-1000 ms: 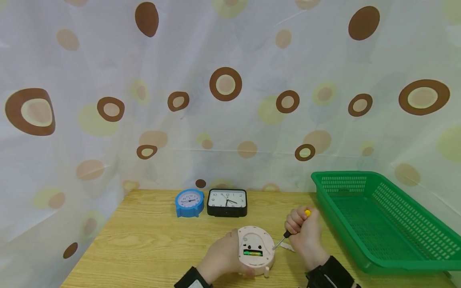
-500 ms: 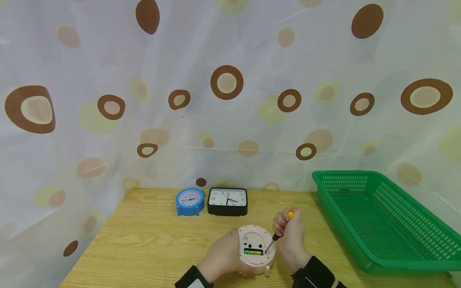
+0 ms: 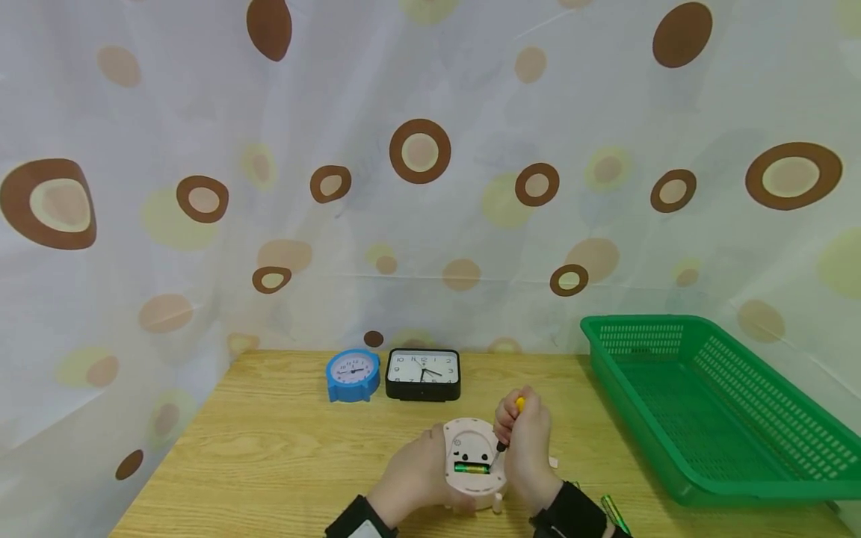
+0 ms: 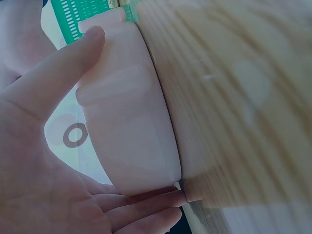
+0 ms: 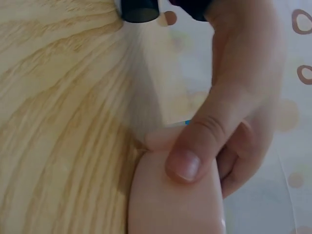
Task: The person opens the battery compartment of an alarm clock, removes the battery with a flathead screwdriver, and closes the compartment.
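A pale pink round clock (image 3: 464, 433) lies with its back up on the table, a green battery (image 3: 471, 468) showing in its opened compartment. My left hand (image 3: 420, 467) grips the clock from the left side; in the left wrist view its thumb and fingers span the pink case (image 4: 131, 122). My right hand (image 3: 528, 441) holds a screwdriver (image 3: 520, 404) with a yellow handle end in its curled fingers. The tool slants down, its tip at the right end of the battery. In the right wrist view, a thumb (image 5: 185, 163) presses the clock's side; the screwdriver is out of sight there.
A blue clock (image 3: 353, 376) and a black rectangular clock (image 3: 423, 375) stand at the table's back. A green plastic basket (image 3: 699, 489) is on the right. Beside the right forearm lies a loose green battery (image 3: 613, 513), and a small pale piece (image 3: 553, 462) shows behind the right hand.
My right hand has moved left with the screwdriver, bringing the tip from the clock's right edge to the end of the battery. The left hand keeps its grip in place.
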Motion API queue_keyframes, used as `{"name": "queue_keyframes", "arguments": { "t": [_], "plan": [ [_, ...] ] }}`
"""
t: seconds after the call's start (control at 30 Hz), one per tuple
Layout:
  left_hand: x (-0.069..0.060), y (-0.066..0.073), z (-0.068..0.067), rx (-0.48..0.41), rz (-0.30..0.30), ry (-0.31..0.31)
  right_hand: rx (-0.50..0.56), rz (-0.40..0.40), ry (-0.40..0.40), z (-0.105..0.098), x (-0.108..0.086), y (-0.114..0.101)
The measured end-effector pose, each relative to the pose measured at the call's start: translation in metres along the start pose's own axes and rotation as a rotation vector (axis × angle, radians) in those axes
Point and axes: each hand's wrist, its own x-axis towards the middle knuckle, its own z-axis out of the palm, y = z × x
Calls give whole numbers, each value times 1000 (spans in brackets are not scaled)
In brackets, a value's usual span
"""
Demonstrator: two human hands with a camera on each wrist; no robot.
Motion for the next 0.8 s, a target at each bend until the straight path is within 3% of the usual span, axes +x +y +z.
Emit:
{"name": "queue_keyframes", "arguments": {
  "t": [0.27,0.43,0.57,0.8],
  "plan": [
    [5,-2,3,45,7,-10,-260,-98,-98,10,-14,5],
    [4,-2,3,72,30,0,-329,-113,-126,16,-14,8],
    [2,-1,3,71,23,-6,-296,-104,-122,16,-11,11],
    [1,-1,4,52,7,-12,-115,-61,-45,7,-5,13]
  ]
}}
